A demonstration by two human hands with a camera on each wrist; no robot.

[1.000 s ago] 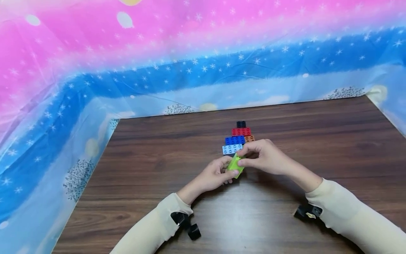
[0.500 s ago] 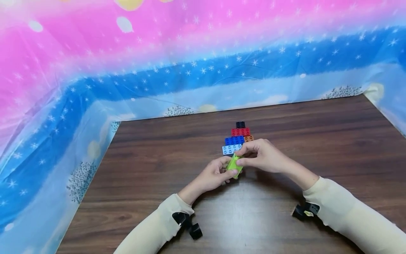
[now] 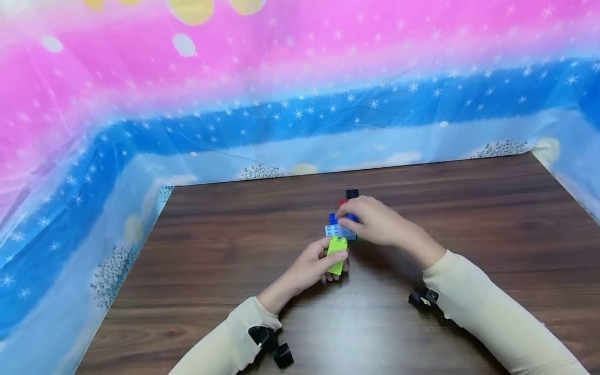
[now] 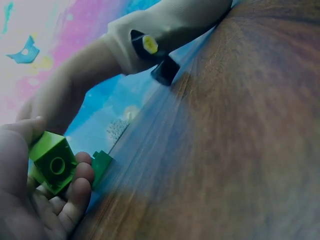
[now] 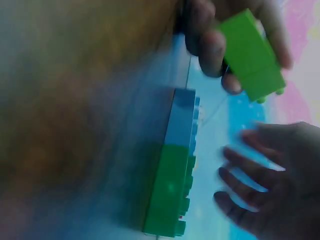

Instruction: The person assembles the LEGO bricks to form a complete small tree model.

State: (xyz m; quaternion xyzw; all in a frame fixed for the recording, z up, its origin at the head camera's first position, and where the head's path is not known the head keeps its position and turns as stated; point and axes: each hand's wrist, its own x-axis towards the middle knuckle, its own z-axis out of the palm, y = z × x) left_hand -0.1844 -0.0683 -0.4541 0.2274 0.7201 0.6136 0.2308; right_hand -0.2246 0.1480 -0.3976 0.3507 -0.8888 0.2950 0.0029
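My left hand grips a lime green toy brick, thumb across its face, studs toward the far side. A seam crosses this lime piece in the right wrist view, and its hollow underside faces the left wrist camera. Beyond it, my right hand reaches over the row of bricks with loosely spread fingers and nothing between them. Partly under that hand lie a light blue brick, a blue brick and a red brick. A green brick sits beside the light blue one, mostly hidden in the head view.
At the far end of the row is a black brick. Everything lies on a dark wooden table, with a pink and blue patterned cloth hanging behind and to the left. Small black devices are strapped at both wrists.
My right hand has let go of the lime green brick and moved forward over the row, covering the orange brick. The left hand keeps the lime piece, now turned more upright and slightly nearer me.
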